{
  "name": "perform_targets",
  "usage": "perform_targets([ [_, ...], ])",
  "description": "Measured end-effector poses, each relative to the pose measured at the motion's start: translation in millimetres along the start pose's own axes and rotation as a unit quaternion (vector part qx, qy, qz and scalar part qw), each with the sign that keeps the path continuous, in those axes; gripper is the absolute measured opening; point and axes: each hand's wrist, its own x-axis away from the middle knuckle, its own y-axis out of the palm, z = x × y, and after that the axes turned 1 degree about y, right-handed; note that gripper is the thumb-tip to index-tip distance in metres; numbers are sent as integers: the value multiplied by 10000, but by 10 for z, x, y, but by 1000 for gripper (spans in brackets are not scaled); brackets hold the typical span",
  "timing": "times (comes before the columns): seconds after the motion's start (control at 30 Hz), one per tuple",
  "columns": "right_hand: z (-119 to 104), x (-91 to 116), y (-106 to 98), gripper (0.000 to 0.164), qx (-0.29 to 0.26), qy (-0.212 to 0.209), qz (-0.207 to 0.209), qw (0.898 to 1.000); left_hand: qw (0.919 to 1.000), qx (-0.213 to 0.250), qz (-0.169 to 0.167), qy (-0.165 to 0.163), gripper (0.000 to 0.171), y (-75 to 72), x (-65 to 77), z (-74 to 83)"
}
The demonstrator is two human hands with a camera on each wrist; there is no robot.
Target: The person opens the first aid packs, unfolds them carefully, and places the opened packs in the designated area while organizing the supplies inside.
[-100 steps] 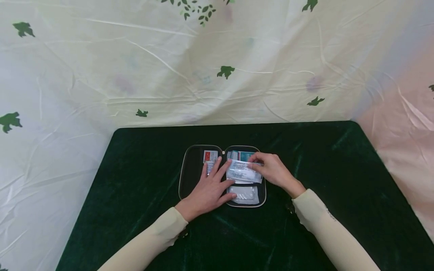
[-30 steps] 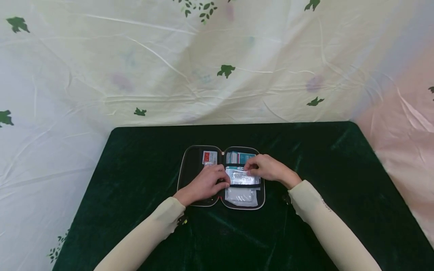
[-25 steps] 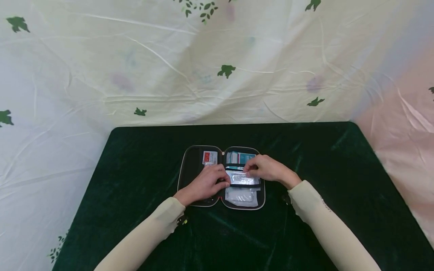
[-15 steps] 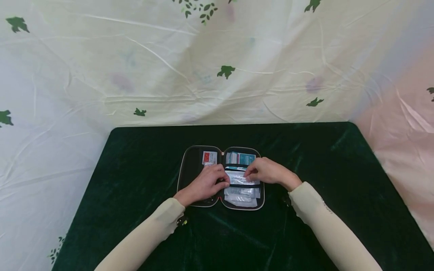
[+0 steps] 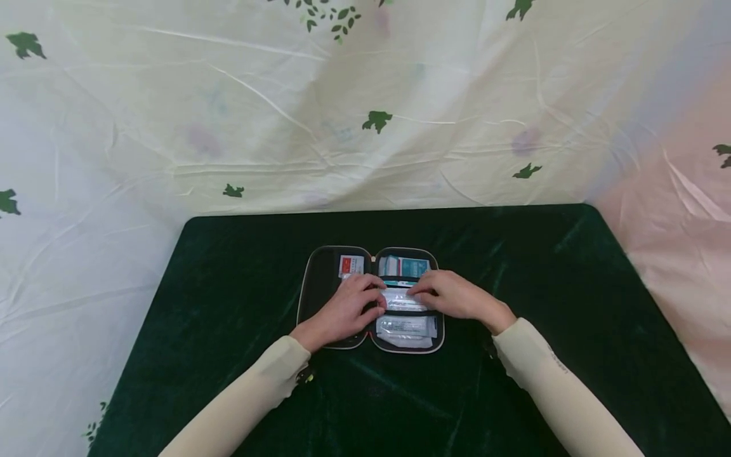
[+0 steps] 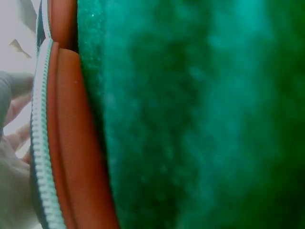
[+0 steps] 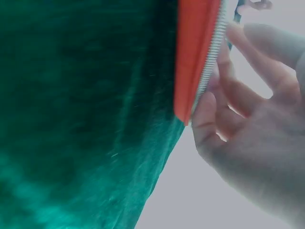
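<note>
An unzipped case point(image 5: 320, 279), black inside with a red-orange shell, lies spread flat in the head view. In its right half, a white printed packet point(image 5: 396, 299) sits between two black elastic straps. My right hand point(image 5: 457, 295) pinches at this packet's right end with bent thumb and index finger. My left hand point(image 5: 348, 308) lies over the case's left half, relaxed fingertips at the packet's left end. Below the lower strap show clear-wrapped packets point(image 5: 405, 327). In both wrist views the zipper edge point(image 7: 214, 43) stands close by and the packet is hidden.
Blue-and-white packets point(image 5: 414, 266) fill the top of the right half. A red-and-white packet point(image 5: 351, 264) sits at the upper inner side of the left half. Dark green velvet covers the table point(image 5: 514, 254). A pale printed cloth point(image 5: 285, 127) hangs behind and beside it.
The white packet, lifted over the case earlier, now lies between the straps. Clear packets below the lower strap show farther down. The left hand has curled from spread fingers and the right has lowered slightly.
</note>
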Motion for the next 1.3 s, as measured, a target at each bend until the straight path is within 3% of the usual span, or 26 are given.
perform_targets([
  [0.2, -25, 226, 109, 37, 334, -69, 692, 9970, 9976, -582, -353, 93, 78, 2, 133, 49],
  [0.27, -28, 302, 157, 50, 505, -140, 796, 9954, 9956, -794, -486, 94, 95, 9, 177, 72],
  [0.37, -18, 392, 241, 73, 800, -172, 812, 9933, 9922, -1087, -603, -24, 109, 22, 219, 96],
  [0.5, -18, 480, 338, 97, 1157, -89, 697, 9908, 9893, -1288, -636, -248, 112, 30, 234, 107],
  [0.67, -34, 534, 413, 109, 1472, -112, 568, 9874, 9882, -1328, -676, -352, 111, 34, 231, 103],
  [1.3, -30, 475, 418, 99, 1416, 28, 380, 9892, 9872, -1453, -630, -204, 97, 64, 205, 112],
])
